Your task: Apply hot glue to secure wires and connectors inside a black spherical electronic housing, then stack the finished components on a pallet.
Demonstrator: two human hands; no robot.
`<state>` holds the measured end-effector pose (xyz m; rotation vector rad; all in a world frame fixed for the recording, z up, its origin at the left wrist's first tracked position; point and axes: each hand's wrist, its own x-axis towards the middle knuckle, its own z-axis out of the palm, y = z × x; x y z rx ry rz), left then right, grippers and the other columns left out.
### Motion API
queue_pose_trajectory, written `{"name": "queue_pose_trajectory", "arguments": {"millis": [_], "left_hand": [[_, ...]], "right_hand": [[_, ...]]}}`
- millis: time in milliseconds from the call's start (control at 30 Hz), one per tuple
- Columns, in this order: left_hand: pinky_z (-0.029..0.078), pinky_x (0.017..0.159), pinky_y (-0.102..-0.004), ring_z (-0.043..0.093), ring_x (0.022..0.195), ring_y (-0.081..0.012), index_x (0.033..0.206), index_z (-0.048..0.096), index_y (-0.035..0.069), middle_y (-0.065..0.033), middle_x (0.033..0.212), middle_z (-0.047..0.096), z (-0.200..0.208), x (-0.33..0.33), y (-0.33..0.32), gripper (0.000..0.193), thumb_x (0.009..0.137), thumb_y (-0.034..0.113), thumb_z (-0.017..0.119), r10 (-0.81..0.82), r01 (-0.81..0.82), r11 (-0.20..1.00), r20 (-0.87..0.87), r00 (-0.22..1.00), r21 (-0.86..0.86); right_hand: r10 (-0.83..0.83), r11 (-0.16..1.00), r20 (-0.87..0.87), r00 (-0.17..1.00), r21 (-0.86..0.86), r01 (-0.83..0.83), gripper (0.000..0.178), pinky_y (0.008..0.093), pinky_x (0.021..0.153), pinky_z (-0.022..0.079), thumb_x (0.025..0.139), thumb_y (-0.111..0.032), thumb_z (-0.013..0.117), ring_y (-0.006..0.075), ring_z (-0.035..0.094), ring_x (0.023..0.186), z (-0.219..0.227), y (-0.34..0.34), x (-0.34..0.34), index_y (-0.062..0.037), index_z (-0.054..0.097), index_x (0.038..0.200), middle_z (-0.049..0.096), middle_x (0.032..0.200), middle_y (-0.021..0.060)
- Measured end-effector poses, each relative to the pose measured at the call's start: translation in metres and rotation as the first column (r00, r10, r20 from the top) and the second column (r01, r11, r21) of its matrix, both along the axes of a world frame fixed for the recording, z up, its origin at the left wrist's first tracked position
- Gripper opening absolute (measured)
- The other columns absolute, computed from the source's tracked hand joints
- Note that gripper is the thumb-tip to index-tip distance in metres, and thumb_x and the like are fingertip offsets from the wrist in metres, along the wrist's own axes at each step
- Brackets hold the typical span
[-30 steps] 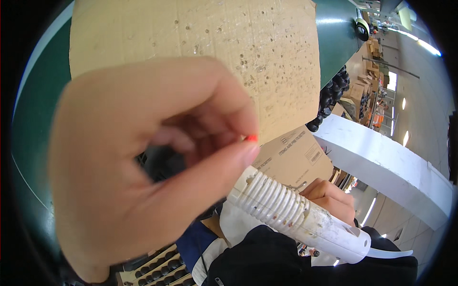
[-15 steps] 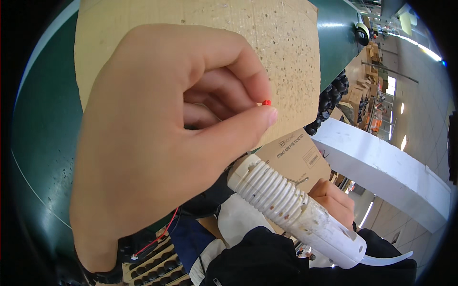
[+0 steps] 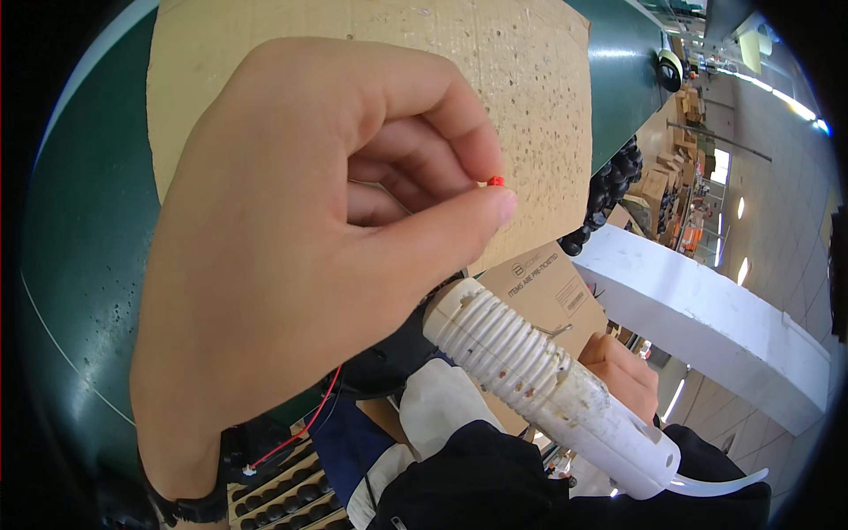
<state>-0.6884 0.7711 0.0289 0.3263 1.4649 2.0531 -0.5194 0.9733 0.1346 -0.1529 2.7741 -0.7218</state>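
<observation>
My left hand [image 3: 291, 238] is large in the view, with thumb and forefinger closed in a pinch. A tiny red piece [image 3: 496, 181] sticks out between the fingertips; its kind is too small to tell. Below the wrist a red wire [image 3: 309, 422] runs down to a small white connector [image 3: 249, 470]. My right hand [image 3: 621, 375] is closed behind a white, ribbed hot glue gun [image 3: 530, 371], stained along its barrel; the handle is hidden. From its rear end comes a translucent glue stick [image 3: 724, 485]. The gun's front end lies under my left thumb, its tip hidden.
A cardboard sheet [image 3: 539, 53] with many small holes lies on the green table [image 3: 71, 238]. Beyond its right edge are black round parts [image 3: 609, 185] and a white beam [image 3: 707, 309]. A printed carton [image 3: 552, 283] is below, and a rack of black parts [image 3: 291, 499] lower left.
My left hand, still pinching the red piece, has shifted very slightly upward. More of the red wire shows below it. The glue gun and my right hand stay nearly in place.
</observation>
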Motion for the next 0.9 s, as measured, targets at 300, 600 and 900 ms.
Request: {"name": "queue_pose_trajectory", "arguments": {"millis": [300, 600, 900], "left_hand": [[0.042, 0.055, -0.0135, 0.057, 0.068, -0.0022, 0.091, 0.062, 0.0, -0.001, 0.078, 0.061, -0.003, -0.008, -0.027, 0.01, 0.082, -0.002, 0.067, -0.048, 0.008, 0.959, -0.135, 0.99, -0.284], [0.031, 0.046, -0.0167, 0.046, 0.048, -0.0021, 0.08, 0.063, 0.001, 0.0004, 0.061, 0.056, -0.007, 0.004, -0.072, 0.017, 0.067, 0.004, 0.073, -0.176, 0.179, 0.955, 0.032, 0.984, -0.236], [0.03, 0.047, -0.018, 0.044, 0.048, -0.0035, 0.081, 0.062, 0.001, -0.0012, 0.062, 0.056, 0.001, 0.009, -0.071, 0.017, 0.067, 0.006, 0.072, -0.14, 0.152, 0.961, 0.068, 0.988, -0.231]], "right_hand": [[-0.012, 0.999, 0.084, 0.996, -0.034, 0.015, 0.021, 0.0294, 0.045, 0.041, 0.071, -0.007, 0.076, 0.0175, 0.054, 0.054, 0.007, 0.005, -0.002, 0.0044, 0.065, 0.084, 0.05, 0.066, 0.0081], [-0.001, 0.999, 0.088, 0.996, -0.049, 0.005, 0.021, 0.0309, 0.046, 0.042, 0.072, -0.005, 0.074, 0.0209, 0.055, 0.056, 0.006, 0.005, -0.002, 0.0066, 0.064, 0.086, 0.049, 0.068, 0.01], [0.011, 0.999, 0.143, 0.99, -0.048, -0.004, 0.022, 0.0307, 0.049, 0.044, 0.072, -0.006, 0.073, 0.0221, 0.057, 0.058, 0.014, 0.004, -0.005, 0.0071, 0.063, 0.087, 0.052, 0.07, 0.0114]]}}
